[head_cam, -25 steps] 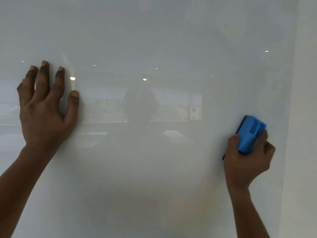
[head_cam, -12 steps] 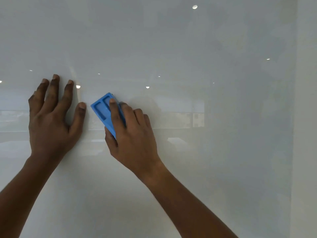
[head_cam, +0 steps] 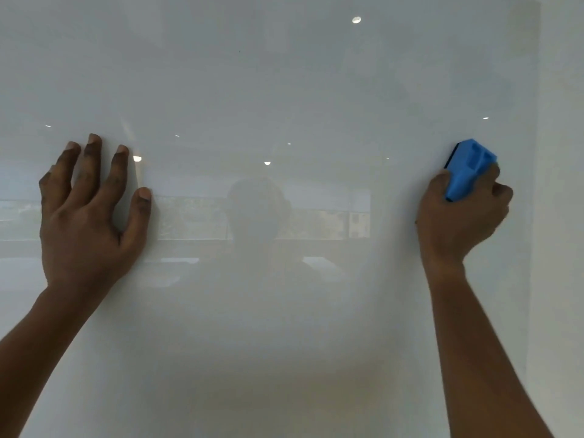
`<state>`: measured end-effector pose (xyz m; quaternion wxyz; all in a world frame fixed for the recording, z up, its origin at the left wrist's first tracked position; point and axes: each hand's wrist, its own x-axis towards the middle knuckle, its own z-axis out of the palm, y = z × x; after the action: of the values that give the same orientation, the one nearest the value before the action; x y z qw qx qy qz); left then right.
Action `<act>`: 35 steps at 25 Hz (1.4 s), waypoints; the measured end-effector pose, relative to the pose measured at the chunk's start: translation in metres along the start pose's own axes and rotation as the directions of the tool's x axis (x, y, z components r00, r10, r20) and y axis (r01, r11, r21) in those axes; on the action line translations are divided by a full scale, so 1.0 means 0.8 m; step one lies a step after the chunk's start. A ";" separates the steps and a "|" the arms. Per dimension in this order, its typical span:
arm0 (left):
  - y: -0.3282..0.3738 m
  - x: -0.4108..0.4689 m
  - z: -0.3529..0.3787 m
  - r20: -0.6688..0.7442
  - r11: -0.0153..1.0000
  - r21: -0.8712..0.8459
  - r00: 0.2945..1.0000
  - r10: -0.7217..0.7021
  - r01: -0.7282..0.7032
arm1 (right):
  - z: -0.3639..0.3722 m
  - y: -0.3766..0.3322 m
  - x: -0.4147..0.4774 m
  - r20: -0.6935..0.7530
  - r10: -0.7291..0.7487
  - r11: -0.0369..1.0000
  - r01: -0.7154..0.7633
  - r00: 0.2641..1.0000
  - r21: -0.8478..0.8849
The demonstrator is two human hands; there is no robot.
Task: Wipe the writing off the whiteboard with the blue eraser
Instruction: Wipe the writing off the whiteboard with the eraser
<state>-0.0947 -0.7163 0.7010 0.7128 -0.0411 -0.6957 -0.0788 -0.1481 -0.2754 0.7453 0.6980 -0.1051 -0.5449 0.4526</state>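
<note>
The glossy whiteboard (head_cam: 284, 90) fills the view, and no writing shows on it, only reflections. My right hand (head_cam: 461, 216) grips the blue eraser (head_cam: 467, 169) and presses its dark felt side against the board near the right edge. My left hand (head_cam: 85, 213) lies flat on the board at the left, fingers spread, holding nothing.
The board's right edge (head_cam: 535, 184) runs down the frame, with plain white wall (head_cam: 559, 216) beyond it. Ceiling lights and a window band are mirrored across the board's middle.
My right hand swept the eraser from the right edge to beside my left hand, then back to the right edge, slightly higher. My left hand stayed flat on the board.
</note>
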 end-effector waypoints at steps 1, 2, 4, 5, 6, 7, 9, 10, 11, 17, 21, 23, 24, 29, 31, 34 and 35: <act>0.000 0.001 -0.001 0.003 1.000 0.000 1.000 -0.008 0.008 | 0.005 -0.008 -0.005 -0.008 0.010 1.000 -0.009 1.000 0.009; -0.001 0.002 -0.001 0.008 1.000 0.004 1.000 -0.011 0.011 | 0.012 -0.021 -0.016 -0.012 -0.015 1.000 0.015 1.000 0.027; -0.001 0.001 0.000 0.012 1.000 0.004 1.000 -0.019 0.019 | 0.029 -0.060 -0.052 -0.018 -0.160 0.984 0.161 0.987 0.075; -0.003 0.000 0.003 0.009 1.000 0.000 1.000 -0.014 0.014 | 0.038 -0.082 -0.078 -0.001 -0.263 0.959 0.262 0.965 0.110; -0.004 -0.001 0.003 0.008 1.000 -0.006 1.000 -0.017 0.017 | 0.044 -0.106 -0.112 0.043 -0.379 0.915 0.368 0.924 0.166; -0.012 0.000 0.010 0.007 1.000 -0.011 1.000 -0.013 0.013 | 0.046 -0.129 -0.150 0.108 -0.509 0.848 0.477 0.854 0.232; -0.028 0.003 0.018 0.039 0.999 -0.026 0.999 -0.033 0.034 | 0.037 -0.164 -0.224 0.270 -0.751 0.660 0.668 0.602 0.344; -0.037 0.004 0.023 0.068 0.999 -0.022 0.997 -0.026 0.028 | 0.032 -0.171 -0.248 0.343 -0.816 0.575 0.721 0.466 0.387; -0.043 0.006 0.025 0.087 1.000 -0.031 0.996 -0.001 0.004 | 0.027 -0.172 -0.262 0.393 -0.839 0.528 0.738 0.376 0.421; -0.019 0.005 0.008 0.016 0.993 -0.091 0.997 0.077 -0.075 | -0.015 -0.132 -0.214 0.442 -0.740 0.672 0.542 0.507 0.505; 0.018 0.009 -0.013 -0.024 0.996 -0.092 1.000 0.015 -0.017 | -0.055 -0.094 -0.173 0.496 -0.664 0.747 0.484 0.559 0.455; 0.059 0.004 -0.024 -0.083 0.991 -0.101 0.993 0.085 -0.093 | -0.073 -0.076 -0.157 0.535 -0.648 0.761 0.486 0.542 0.430; 0.083 0.000 -0.029 -0.088 0.981 -0.150 0.990 0.113 -0.125 | -0.083 -0.068 -0.151 0.562 -0.642 0.765 0.487 0.521 0.422; 0.178 -0.012 -0.040 0.242 0.806 -0.559 0.891 0.384 -0.195 | -0.124 -0.037 -0.121 0.673 -0.629 0.757 0.501 0.388 0.419; 0.203 -0.018 -0.031 0.319 0.773 -0.584 0.804 0.501 -0.249 | -0.140 -0.023 -0.109 0.688 -0.634 0.739 0.540 0.353 0.403; 0.236 -0.029 -0.008 0.287 0.735 -0.587 0.763 0.580 -0.339 | -0.165 -0.004 -0.090 0.693 -0.637 0.711 0.604 0.337 0.359; 0.246 -0.032 0.000 0.267 0.715 -0.611 0.762 0.589 -0.339 | -0.174 0.002 -0.082 0.694 -0.628 0.713 0.616 0.351 0.334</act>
<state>-0.0616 -0.5213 0.6857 0.4903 -0.4305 -0.7547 -0.0684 -0.0299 -0.2753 0.6468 0.5139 0.3173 -0.7816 0.1562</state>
